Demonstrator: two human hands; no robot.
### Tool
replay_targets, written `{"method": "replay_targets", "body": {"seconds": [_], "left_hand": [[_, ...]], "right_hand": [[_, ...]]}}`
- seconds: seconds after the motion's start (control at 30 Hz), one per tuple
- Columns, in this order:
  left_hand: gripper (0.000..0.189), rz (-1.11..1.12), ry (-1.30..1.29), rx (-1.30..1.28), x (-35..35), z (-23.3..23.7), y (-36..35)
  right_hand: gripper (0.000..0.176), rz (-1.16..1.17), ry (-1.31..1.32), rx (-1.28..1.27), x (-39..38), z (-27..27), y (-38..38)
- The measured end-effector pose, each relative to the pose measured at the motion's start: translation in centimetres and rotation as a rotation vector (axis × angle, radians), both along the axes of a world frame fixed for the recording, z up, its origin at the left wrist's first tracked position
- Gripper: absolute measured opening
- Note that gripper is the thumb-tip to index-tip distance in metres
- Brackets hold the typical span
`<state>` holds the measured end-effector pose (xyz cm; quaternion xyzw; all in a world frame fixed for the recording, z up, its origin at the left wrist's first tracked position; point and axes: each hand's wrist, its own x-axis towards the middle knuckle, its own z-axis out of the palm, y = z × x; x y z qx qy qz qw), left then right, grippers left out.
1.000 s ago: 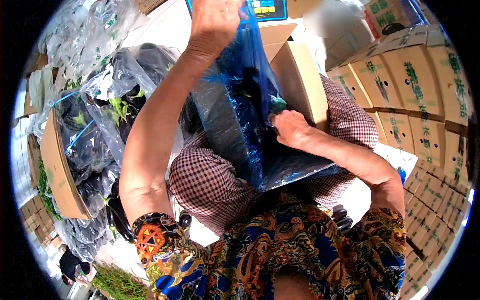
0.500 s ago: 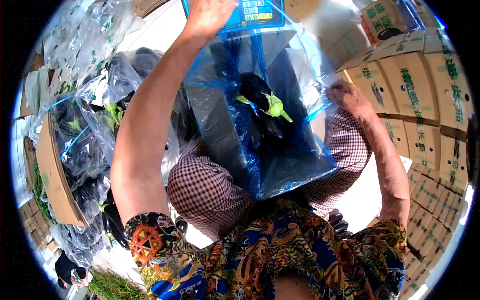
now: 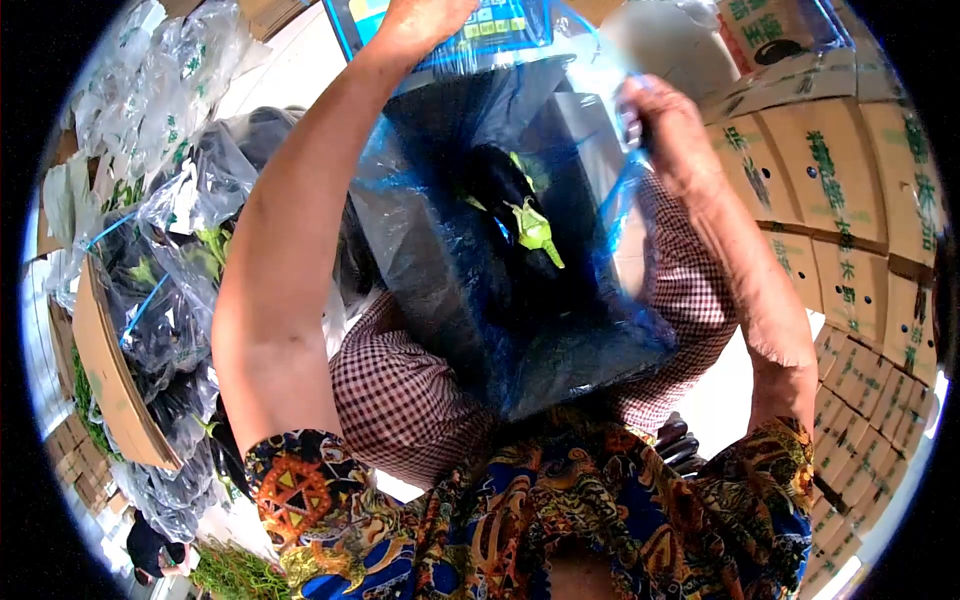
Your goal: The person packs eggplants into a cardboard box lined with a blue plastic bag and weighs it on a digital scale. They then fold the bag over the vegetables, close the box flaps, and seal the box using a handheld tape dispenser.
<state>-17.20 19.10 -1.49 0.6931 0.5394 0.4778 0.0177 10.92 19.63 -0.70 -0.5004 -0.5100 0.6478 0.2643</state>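
Note:
A clear blue plastic bag [image 3: 625, 345] lines an open box between my knees. Inside lie dark purple eggplants [image 3: 500, 180]; one points its green stem cap [image 3: 535, 235] toward me. My right hand [image 3: 665, 125] is closed on the bag's right edge, above the box. At the top of the view, my left hand [image 3: 425, 22] is closed by the bag's far left side, in front of a blue digital scale [image 3: 500, 28]. The view's edge cuts off its fingertips, and the film runs up to it.
Printed cardboard boxes [image 3: 830, 160] are stacked along the right. On the left, clear bags of eggplants [image 3: 165, 290] stand behind a cardboard flap [image 3: 120, 360]. Loose plastic bags [image 3: 160, 75] lie at the upper left. Green stalks [image 3: 235, 572] and another person [image 3: 150, 548] are at the lower left.
My right hand has risen up and to the left, drawing the bag's right side with it. My left hand stays near the top edge. The view has shifted slightly.

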Motion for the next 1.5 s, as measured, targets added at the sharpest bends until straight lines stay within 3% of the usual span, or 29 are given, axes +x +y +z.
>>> {"method": "replay_targets", "body": {"seconds": [0.03, 0.07, 0.13, 0.17, 0.27, 0.3, 0.37, 0.47, 0.53, 0.6, 0.73, 0.8, 0.83, 0.93, 1.03, 1.07, 1.13, 1.17, 1.27, 1.43, 1.5], "left_hand": [[0.027, -0.003, -0.189, -0.269, 0.6, 0.3, -0.8], [0.023, -0.091, -0.146, -0.269, 0.2, -1.1, -0.2], [0.019, 0.021, -0.166, -0.503, 1.9, -0.5, -1.3], [0.016, 0.058, 0.053, -0.271, 2.0, -1.3, -1.1], [0.018, 0.143, 0.169, 0.268, 1.6, -2.1, -1.0], [0.020, 0.127, 0.095, 0.070, 2.6, 1.1, -3.2], [0.020, 0.069, -0.074, -0.253, 4.9, 3.7, -6.7], [0.030, -0.114, -0.431, -0.733, 9.4, -1.8, -10.6], [0.049, 0.058, -0.686, -1.314, 12.1, -5.0, -13.1], [0.061, 0.285, -0.884, -1.315, 13.8, -9.1, -14.6], [0.078, 0.358, -1.008, -1.302, 14.8, -15.4, -14.2], [0.082, 0.520, -0.946, -1.288, 16.0, -15.5, -14.2], [0.086, 0.413, -1.074, -1.380, 15.7, -15.6, -14.2], [0.087, 0.489, -1.222, -1.190, 16.3, -17.2, -14.8], [0.090, 0.308, -1.414, -1.055, 16.9, -12.8, -17.1], [0.092, 0.323, -1.249, -1.060, 17.1, -12.8, -17.9], [0.094, 0.348, -0.917, -1.052, 17.5, -13.4, -18.9], [0.097, 0.362, -0.961, -1.063, 17.7, -13.4, -18.5], [0.104, 0.407, -0.743, -1.116, 17.5, -14.1, -16.7], [0.115, 0.424, -0.612, -1.151, 18.2, -18.7, -14.5], [0.118, 0.452, -0.544, -1.254, 18.4, -17.2, -13.7]], "right_hand": [[0.019, 0.012, -0.015, 0.125, 1.3, -0.7, 1.6], [0.020, 0.022, -0.027, 0.250, 2.5, -1.8, 3.1], [0.021, -0.047, -0.164, 0.086, 3.8, -5.0, 4.7], [0.023, -0.038, -0.146, -0.024, 3.4, -5.8, 4.3], [0.026, -0.030, -0.235, -0.052, 1.9, -6.2, 2.7], [0.029, 0.094, -0.383, -0.038, 2.8, -7.4, 4.2], [0.030, 0.150, -0.410, 0.004, 2.7, -7.6, 4.3], [0.031, 0.124, -0.319, 0.017, 2.1, -8.5, 3.9], [0.031, 0.159, -0.248, 0.077, 1.8, -9.2, 3.9], [0.030, 0.158, -0.272, 0.102, 2.4, -10.4, 4.6], [0.028, 0.063, -0.204, 0.082, 2.6, -10.0, 4.8], [0.025, 0.064, -0.107, 0.134, 2.5, -9.0, 5.8], [0.024, 0.029, -0.069, 0.174, 2.3, -8.7, 6.1], [0.018, -0.101, 0.098, 0.265, 1.5, -7.5, 6.7], [0.017, -0.116, 0.121, 0.304, 1.5, -4.3, 6.5], [0.016, -0.098, 0.184, 0.398, 1.6, -4.3, 7.0], [0.016, -0.115, 0.187, 0.325, 2.4, -4.7, 7.9], [0.017, -0.078, 0.138, 0.267, 2.6, -6.1, 8.6], [0.020, 0.050, -0.130, 0.294, 3.6, -7.7, 8.2], [0.037, 0.242, -0.485, 0.529, 4.4, -11.5, 9.1], [0.035, 0.258, -0.553, 0.559, 3.9, -11.3, 8.6]]}}
